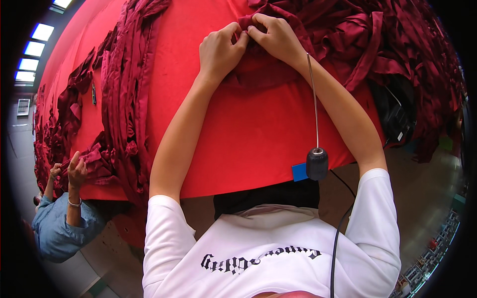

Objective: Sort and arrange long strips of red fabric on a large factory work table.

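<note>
A wide table [258, 129] draped in bright red cloth fills most of the view, running from the near edge to the far left. A big heap [387, 44] of dark red fabric strips covers its far right side and spills over the right edge. A long band of the same strips [124, 94] runs down the table's left part, from the far end toward the near left corner.

At the near left a co-worker in a blue shirt [59, 228] stands by the table, with one hand [77, 171] raised on a bundle of strips; a bracelet sits on that wrist.

The person's bare forearms reach from the near edge to the far middle of the table. The left hand [219, 49] and right hand [274, 36] meet there, fingertips touching, both pinching one dark red strip [251, 22] at the near left fringe of the heap. Fingers of both are curled and pressed together on the fold.

A black cylinder [317, 164] hangs on a thin rod in front of the chest, just beside a small blue tag [299, 172] at the near table edge.
</note>
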### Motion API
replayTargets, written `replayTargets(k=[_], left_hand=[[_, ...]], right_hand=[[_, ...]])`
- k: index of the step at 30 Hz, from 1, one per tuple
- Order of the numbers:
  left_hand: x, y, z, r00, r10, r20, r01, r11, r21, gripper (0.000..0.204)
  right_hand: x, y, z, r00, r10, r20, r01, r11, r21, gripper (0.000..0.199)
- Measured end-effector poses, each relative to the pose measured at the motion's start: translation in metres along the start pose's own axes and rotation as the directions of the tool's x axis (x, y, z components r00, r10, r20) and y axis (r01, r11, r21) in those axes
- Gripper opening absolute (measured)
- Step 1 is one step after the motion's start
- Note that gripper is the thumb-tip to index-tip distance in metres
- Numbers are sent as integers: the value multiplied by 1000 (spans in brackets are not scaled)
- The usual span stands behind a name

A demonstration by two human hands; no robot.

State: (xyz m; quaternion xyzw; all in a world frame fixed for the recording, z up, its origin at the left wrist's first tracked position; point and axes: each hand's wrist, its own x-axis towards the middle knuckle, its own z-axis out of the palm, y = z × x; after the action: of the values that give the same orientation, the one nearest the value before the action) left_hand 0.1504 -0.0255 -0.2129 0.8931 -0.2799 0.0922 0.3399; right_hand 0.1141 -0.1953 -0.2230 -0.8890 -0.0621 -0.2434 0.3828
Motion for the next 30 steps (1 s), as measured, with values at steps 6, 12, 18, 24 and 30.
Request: replayTargets(k=[6, 12, 18, 24, 30], left_hand=[[0, 0, 0, 1000, 6, -7, -6, 1000, -7, 26], [1, -5, 3, 1000, 21, -15, -21, 999, 26, 25], [0, -3, 2, 1000, 17, -11, -17, 999, 32, 25], [0, -4, 3, 1000, 24, -20, -23, 999, 35, 26], [0, -5, 4, 999, 29, -24, -28, 999, 34, 26]], right_hand=[[0, 0, 0, 1000, 20, 8, -20, 1000, 5, 29], [0, -1, -1, 1000, 15, 13, -15, 1000, -3, 29], [0, 0, 0, 1000, -13, -3, 13, 1000, -14, 31], [-1, 2, 1, 998, -54, -16, 53, 998, -13, 22], [0, 2, 1, 999, -44, -8, 43, 999, -10, 23]])
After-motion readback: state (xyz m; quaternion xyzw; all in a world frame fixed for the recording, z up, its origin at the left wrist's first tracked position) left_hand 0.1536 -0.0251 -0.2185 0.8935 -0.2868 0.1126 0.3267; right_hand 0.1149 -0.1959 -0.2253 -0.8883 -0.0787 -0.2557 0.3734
